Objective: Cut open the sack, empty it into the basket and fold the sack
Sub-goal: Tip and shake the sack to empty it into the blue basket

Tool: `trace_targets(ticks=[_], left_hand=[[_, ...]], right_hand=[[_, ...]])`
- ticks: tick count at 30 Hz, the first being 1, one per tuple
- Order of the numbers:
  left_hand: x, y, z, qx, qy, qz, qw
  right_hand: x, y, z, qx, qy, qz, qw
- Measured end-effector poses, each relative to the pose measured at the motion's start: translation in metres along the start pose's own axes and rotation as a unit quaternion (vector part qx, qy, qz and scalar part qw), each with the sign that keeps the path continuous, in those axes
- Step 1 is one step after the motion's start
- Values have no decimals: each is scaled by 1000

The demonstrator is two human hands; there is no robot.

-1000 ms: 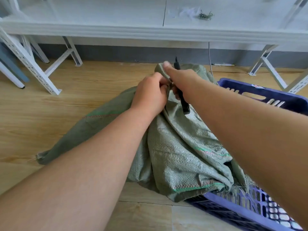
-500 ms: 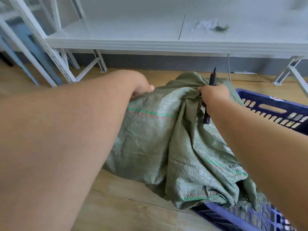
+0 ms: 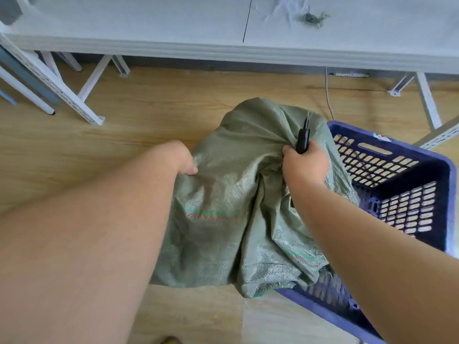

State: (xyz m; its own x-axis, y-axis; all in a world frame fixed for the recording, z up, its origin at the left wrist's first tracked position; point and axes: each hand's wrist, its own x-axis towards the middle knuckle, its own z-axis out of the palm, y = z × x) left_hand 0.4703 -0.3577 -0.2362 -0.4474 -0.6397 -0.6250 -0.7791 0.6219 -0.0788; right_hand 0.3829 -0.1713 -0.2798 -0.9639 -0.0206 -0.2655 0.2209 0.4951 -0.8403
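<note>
Step in hand: emptying, judged from the sack (image 3: pixel 238 199) draped over the near-left rim of the basket (image 3: pixel 409 155).
Right hand (image 3: pixel 306 163): grip closed on a bunch of sack fabric together with a black cutter (image 3: pixel 303 140), blade pointing away from the grip.
Left hand (image 3: pixel 182 158): grip on the sack's left edge; fingers mostly hidden, apparently pinching.
Sack position: between the two grips, lower folds on the floor (image 3: pixel 124 145) and basket corner.
Contents: not visible.
Next move: lift both grips to tip the sack over the basket; keep the blade clear.
</note>
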Motion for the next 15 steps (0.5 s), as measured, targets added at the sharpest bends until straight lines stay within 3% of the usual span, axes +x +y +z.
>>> trace_targets(ticks=[5, 10, 15], left_hand=[[-39, 5, -10, -179, 30, -18, 983], [-129, 23, -18, -420, 21, 0, 907], [-209, 42, -15, -478, -16, 20, 878]], right_hand=[[-19, -27, -60, -33, 5, 42, 999], [-41, -45, -142, -80, 15, 115, 990], [-70, -50, -221, -156, -22, 191, 969]])
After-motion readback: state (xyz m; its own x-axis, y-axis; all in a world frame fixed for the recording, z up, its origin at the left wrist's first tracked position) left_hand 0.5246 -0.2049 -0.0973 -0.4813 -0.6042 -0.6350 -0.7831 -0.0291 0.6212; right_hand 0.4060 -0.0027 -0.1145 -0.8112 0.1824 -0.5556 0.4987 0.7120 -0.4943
